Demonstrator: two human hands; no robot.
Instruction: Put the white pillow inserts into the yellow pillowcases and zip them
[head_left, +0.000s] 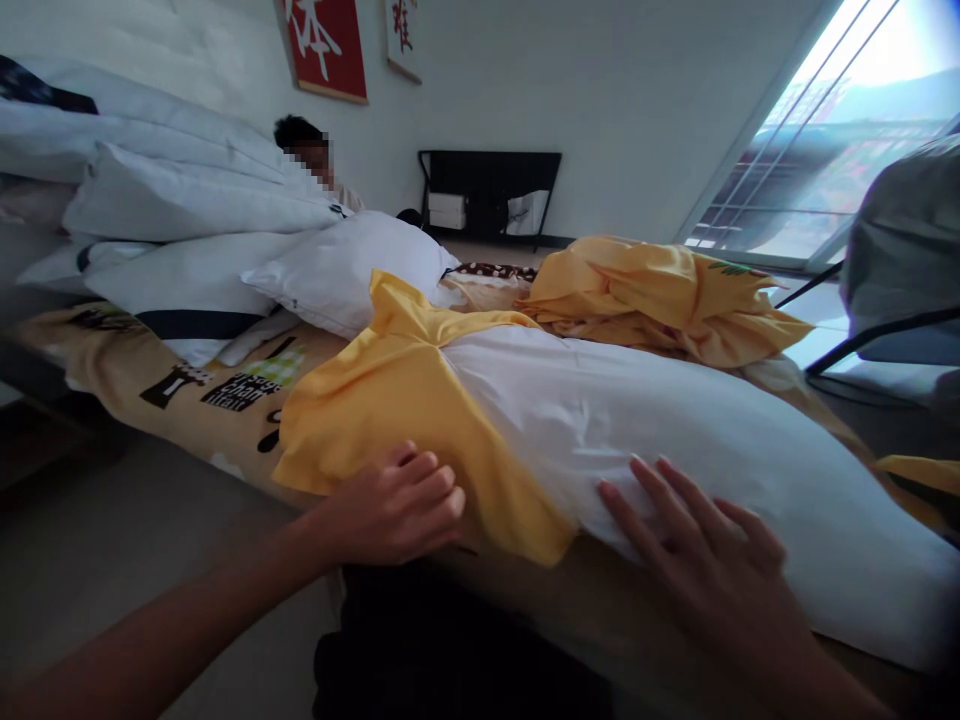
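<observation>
The left hand [394,505] rests on the near edge of the yellow pillowcase [397,400], its fingers [439,485] curled in loosely with the tips pressed against the cloth. Whether they pinch a fold of it cannot be told; the fist is not tight. The right hand [694,545] lies flat on the white pillow [675,440], palm down, fingers spread wide and straight, holding nothing.

The pillow lies lengthwise along the near side of the bed [187,390], running from the middle of the view toward the lower right. The pillowcase covers only its left end, bunched up into a peak near the top, and the rest of the pillow is bare. The two hands are near each other, the left on the yellow cloth and the right just beside its hem on the white.

Behind the pillow, a second crumpled yellow cloth [660,295] sits on the bed. To the left, another white pillow [352,265] leans against a stack of folded white bedding [165,190]. A person [311,155] sits beyond the stack, by the wall. A black shelf [487,195] stands against the far wall, and a window [832,130] fills the right.
</observation>
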